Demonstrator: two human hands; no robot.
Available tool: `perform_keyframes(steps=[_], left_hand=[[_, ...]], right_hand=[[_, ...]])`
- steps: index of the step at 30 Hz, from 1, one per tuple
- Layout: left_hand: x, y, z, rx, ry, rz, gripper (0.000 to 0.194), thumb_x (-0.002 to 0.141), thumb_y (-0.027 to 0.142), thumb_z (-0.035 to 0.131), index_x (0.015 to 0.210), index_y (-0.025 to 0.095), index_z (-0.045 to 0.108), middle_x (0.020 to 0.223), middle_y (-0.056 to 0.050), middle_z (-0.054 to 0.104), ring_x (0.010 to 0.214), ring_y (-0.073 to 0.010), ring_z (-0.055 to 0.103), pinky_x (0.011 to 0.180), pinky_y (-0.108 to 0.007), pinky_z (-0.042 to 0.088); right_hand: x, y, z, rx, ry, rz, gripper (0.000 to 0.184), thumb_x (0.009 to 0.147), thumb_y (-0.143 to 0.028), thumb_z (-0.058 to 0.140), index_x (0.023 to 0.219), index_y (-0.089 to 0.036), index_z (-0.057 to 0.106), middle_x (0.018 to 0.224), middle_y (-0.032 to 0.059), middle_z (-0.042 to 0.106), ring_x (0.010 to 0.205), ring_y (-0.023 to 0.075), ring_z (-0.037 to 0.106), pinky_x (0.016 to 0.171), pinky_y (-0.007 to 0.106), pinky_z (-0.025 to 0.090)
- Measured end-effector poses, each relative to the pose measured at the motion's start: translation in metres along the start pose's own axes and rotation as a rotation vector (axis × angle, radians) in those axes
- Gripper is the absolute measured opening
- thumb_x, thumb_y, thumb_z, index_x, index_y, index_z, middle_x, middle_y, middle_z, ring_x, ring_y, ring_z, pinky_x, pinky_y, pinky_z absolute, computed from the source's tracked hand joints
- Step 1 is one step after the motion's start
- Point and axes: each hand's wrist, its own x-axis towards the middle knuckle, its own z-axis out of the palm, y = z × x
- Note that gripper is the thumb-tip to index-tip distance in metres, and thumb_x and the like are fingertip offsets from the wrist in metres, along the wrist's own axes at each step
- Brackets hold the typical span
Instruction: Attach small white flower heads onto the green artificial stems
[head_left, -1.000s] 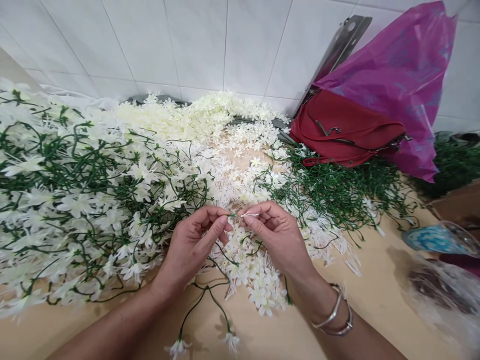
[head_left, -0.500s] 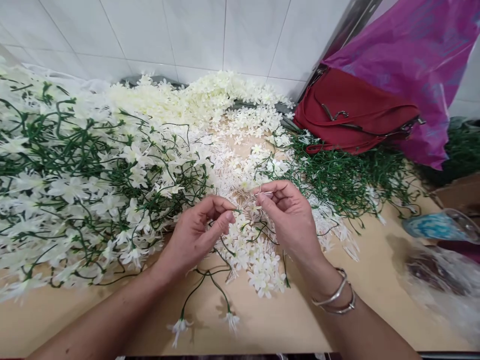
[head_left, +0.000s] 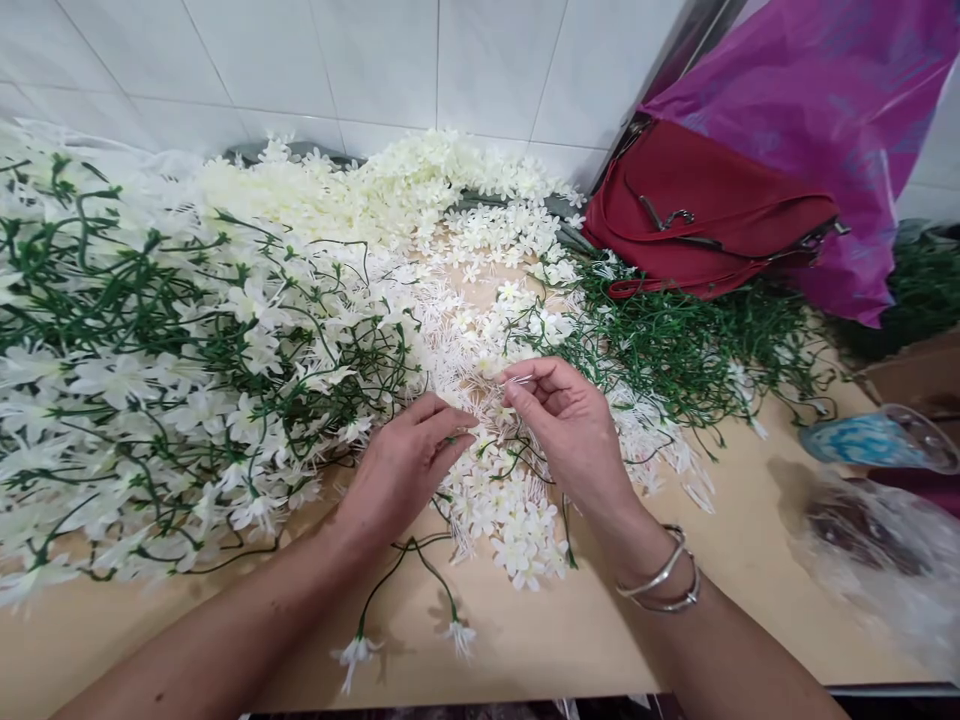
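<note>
My left hand (head_left: 409,465) pinches the thin green stem (head_left: 397,570) of an artificial flower sprig, fingers closed near its tip. My right hand (head_left: 574,425), with silver bangles at the wrist, pinches a small white stamen piece (head_left: 517,380) between thumb and forefinger. Both hands hover over a little heap of loose white blossoms (head_left: 510,510) on the tan table (head_left: 750,560). The sprig's two lower flowers (head_left: 356,655) trail toward the table's front edge.
A large pile of finished white flowers on green stems (head_left: 150,360) fills the left. Loose cream petals (head_left: 390,195) lie at the back. Bare green stems (head_left: 690,350) spread at the right, below a red bag (head_left: 705,215) and purple plastic bag (head_left: 817,110). Clear plastic bags (head_left: 885,560) sit far right.
My hands drew slightly apart and moved farther from me; my left hand lowered toward the blossoms. The view tilted downward, showing the table's front edge.
</note>
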Motion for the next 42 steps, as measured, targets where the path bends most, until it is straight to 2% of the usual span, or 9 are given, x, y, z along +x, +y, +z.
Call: perform_keyframes(steps=[4,8,12,15,26,32,36,39,42], left_hand=[[0.002,-0.001,-0.001,0.000,-0.001,0.018,0.012,0.102,0.018,0.058,0.099,0.019,0.070,0.099,-0.006,0.067,0.088,-0.0172,0.068,0.079,-0.027,0.051],[0.004,0.003,-0.006,-0.089,0.055,0.000,0.010,0.102,0.018,0.059,0.098,0.020,0.069,0.098,-0.005,0.065,0.088,-0.0160,0.065,0.078,-0.026,0.049],[0.005,0.010,-0.010,-0.348,0.253,-0.168,0.010,0.100,0.030,0.066,0.097,0.022,0.070,0.101,-0.005,0.066,0.090,-0.0172,0.062,0.067,-0.024,0.045],[0.005,0.014,-0.012,-0.544,0.303,-0.268,0.014,0.097,0.037,0.070,0.096,0.022,0.070,0.098,-0.005,0.068,0.090,-0.0185,0.061,0.064,-0.025,0.044],[0.002,0.015,-0.003,-0.645,0.220,-0.377,0.018,0.090,0.040,0.077,0.097,0.024,0.079,0.078,0.000,0.066,0.062,-0.0127,0.046,0.056,-0.026,0.034],[0.002,0.016,-0.003,-0.654,0.180,-0.325,0.013,0.093,0.035,0.075,0.098,0.025,0.081,0.103,-0.004,0.077,0.080,-0.0163,0.062,0.069,-0.028,0.047],[0.000,0.017,-0.003,-0.677,0.131,-0.325,0.014,0.095,0.033,0.073,0.103,0.025,0.081,0.105,-0.005,0.078,0.089,-0.0190,0.066,0.076,-0.030,0.051],[0.000,0.021,-0.005,-0.705,0.116,-0.319,0.017,0.096,0.033,0.071,0.111,0.026,0.076,0.109,-0.005,0.077,0.095,-0.0185,0.067,0.082,-0.029,0.052],[0.001,0.026,-0.011,-0.721,0.150,-0.309,0.024,0.097,0.033,0.069,0.120,0.026,0.068,0.117,-0.005,0.073,0.097,-0.0173,0.065,0.085,-0.028,0.052]], right_hand=[[0.000,-0.001,0.000,0.008,-0.013,-0.008,0.008,0.086,-0.026,0.077,0.091,-0.023,0.073,0.096,0.0030,0.076,0.084,0.0163,0.064,0.079,0.032,0.051],[0.000,0.000,-0.001,-0.031,-0.002,-0.051,0.005,0.084,-0.024,0.079,0.086,-0.023,0.075,0.086,0.0011,0.072,0.080,0.0161,0.062,0.076,0.031,0.050],[-0.005,0.000,0.003,0.030,-0.012,0.010,0.006,0.083,-0.025,0.080,0.086,-0.023,0.074,0.084,0.0006,0.073,0.075,0.0155,0.061,0.071,0.031,0.050],[-0.011,-0.001,0.008,0.061,-0.048,0.011,0.005,0.084,-0.023,0.080,0.084,-0.024,0.074,0.088,0.0012,0.075,0.079,0.0159,0.064,0.075,0.033,0.051],[-0.019,-0.003,0.016,-0.040,-0.081,-0.040,0.008,0.085,-0.022,0.075,0.081,-0.023,0.069,0.080,-0.0004,0.068,0.077,0.0160,0.060,0.075,0.033,0.048],[-0.021,-0.004,0.019,0.020,-0.048,0.033,0.019,0.082,-0.019,0.074,0.099,-0.024,0.067,0.082,-0.0018,0.066,0.074,0.0150,0.058,0.069,0.030,0.049],[-0.023,-0.001,0.019,-0.074,-0.018,-0.001,0.020,0.087,-0.019,0.070,0.106,-0.026,0.071,0.079,-0.0020,0.059,0.072,0.0160,0.055,0.070,0.031,0.050],[-0.022,0.001,0.017,-0.187,0.015,-0.134,0.017,0.088,-0.015,0.070,0.097,-0.028,0.076,0.089,0.0017,0.060,0.088,0.0196,0.060,0.082,0.035,0.052],[-0.019,0.002,0.014,-0.122,0.007,-0.200,0.014,0.088,-0.016,0.074,0.092,-0.029,0.078,0.108,0.0053,0.065,0.111,0.0237,0.062,0.098,0.040,0.051]])
